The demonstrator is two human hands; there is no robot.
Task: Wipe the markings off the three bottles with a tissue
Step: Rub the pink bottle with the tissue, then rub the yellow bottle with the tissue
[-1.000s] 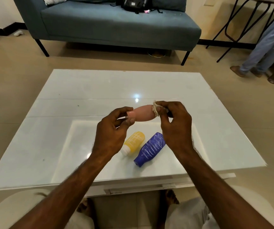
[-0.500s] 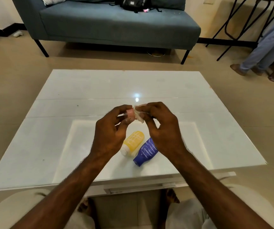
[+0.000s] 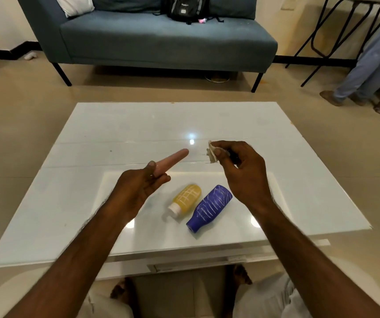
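The left hand [image 3: 138, 191] holds the pink bottle [image 3: 173, 160] by its near end, with fingers [image 3: 159, 180] and thumb curled round it. The bottle is raised above the white surface [image 3: 115, 125] and points toward the far right corner. The right hand [image 3: 246, 173], apart from that bottle, pinches a crumpled tissue [image 3: 212, 154] between thumb and fingertips. The yellow bottle [image 3: 186, 198] and the blue bottle [image 3: 209, 207] lie on their sides just beside each other toward the near edge. Both bear white markings, and their necks point near-left.
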